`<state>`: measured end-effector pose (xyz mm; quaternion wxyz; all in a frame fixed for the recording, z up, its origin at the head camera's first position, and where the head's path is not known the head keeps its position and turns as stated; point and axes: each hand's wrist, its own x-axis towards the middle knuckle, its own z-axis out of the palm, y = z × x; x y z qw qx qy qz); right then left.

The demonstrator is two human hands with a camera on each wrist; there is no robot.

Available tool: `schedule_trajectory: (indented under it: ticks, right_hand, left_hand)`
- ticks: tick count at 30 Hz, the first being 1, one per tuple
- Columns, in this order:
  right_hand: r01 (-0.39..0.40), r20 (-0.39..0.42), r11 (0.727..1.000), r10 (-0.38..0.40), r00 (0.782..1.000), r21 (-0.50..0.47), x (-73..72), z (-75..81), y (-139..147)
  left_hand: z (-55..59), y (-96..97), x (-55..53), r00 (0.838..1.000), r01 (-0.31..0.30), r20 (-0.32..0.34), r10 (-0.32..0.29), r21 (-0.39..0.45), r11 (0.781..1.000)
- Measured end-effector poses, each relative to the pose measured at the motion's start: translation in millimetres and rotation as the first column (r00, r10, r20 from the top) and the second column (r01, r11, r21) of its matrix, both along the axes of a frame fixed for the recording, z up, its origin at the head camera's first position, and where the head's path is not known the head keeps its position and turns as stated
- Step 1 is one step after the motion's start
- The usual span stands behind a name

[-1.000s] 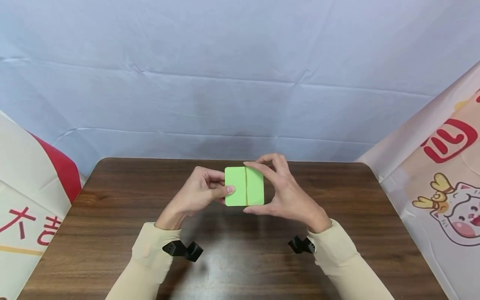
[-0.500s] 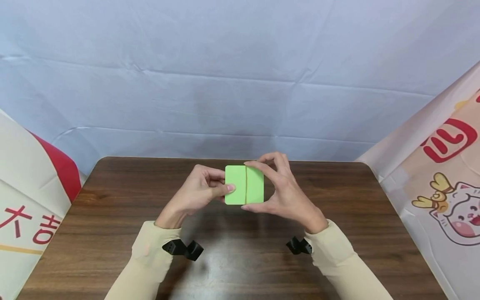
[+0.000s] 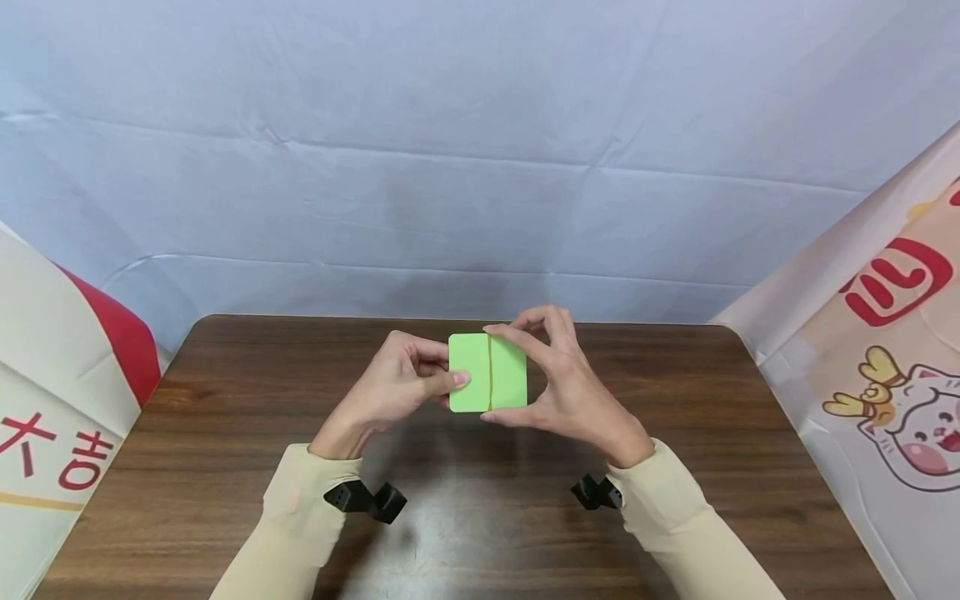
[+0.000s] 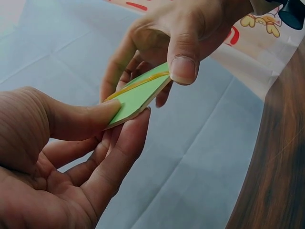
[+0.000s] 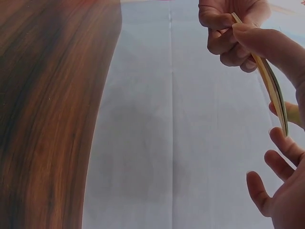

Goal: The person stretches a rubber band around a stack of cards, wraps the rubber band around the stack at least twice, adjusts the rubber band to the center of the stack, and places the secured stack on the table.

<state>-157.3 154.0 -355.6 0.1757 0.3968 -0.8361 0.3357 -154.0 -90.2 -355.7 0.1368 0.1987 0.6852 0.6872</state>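
Note:
A stack of light green cards (image 3: 471,354) with rounded corners is raised above the table, a thin yellow rubber band (image 3: 491,375) running across its face. My left hand (image 3: 390,387) pinches the stack's left side, thumb on the front and fingers behind. From the right, my right hand (image 3: 573,383) spans the stack, fingertips on the top and bottom edges where the band crosses. In the left wrist view, the right thumb (image 4: 183,69) touches the band at the card edge. The right wrist view shows the stack (image 5: 274,93) nearly edge-on and slightly bowed.
Beneath both hands lies a dark brown wooden table (image 3: 480,533). A pale blue-grey cloth (image 3: 420,167) hangs behind it. Printed cloths flank it, with red characters on the left one (image 3: 67,375) and a cartoon cat on the right one (image 3: 900,358).
My right hand has shifted slightly left, and the band has moved a little left with its fingertips. The left hand and the stack stay almost in place.

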Motion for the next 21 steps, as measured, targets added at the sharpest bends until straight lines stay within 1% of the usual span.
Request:
schedule_trajectory:
  ticks: [7,10,14,17,21]
  right_hand:
    - [-0.015,0.012,1.0,0.014,1.0,0.005,0.1,-0.7,0.5]
    - [-0.018,0.014,0.999,0.017,1.0,0.026,0.6,-0.3,-0.8]
    - [0.004,-0.002,0.999,-0.004,1.0,0.049,1.2,0.5,-2.1]
    - [0.031,-0.02,0.999,-0.03,0.999,0.039,1.5,1.3,-1.8]
    - [0.049,-0.027,0.998,-0.048,0.998,0.026,1.5,1.1,-0.6]
  left_hand:
    - [-0.7,0.4,0.6,1.0,0.009,-0.009,-0.009,0.001,1.0]
    - [-0.8,0.8,0.5,0.999,0.009,-0.033,-0.009,-0.02,1.0]
    - [-0.2,1.9,0.5,0.998,-0.012,-0.063,0.01,-0.041,0.999]
    - [0.4,2.4,1.3,0.998,-0.032,-0.055,0.03,-0.031,0.999]
    - [0.5,2.2,2.7,0.999,-0.041,-0.022,0.041,-0.007,0.999]
